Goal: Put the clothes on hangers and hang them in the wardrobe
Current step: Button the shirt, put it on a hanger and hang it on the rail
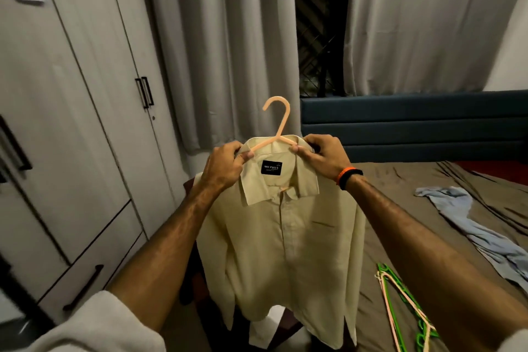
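Single view, head-mounted, wide-angle. Looks forward and slightly down along both outstretched forearms, close on the left hand (225,164) and right hand (321,156) at frame centre. Wardrobe (71,123) leans away left of the grip, curtains (223,37) straight beyond it, bed (400,203) to its right. Frame edges bend.
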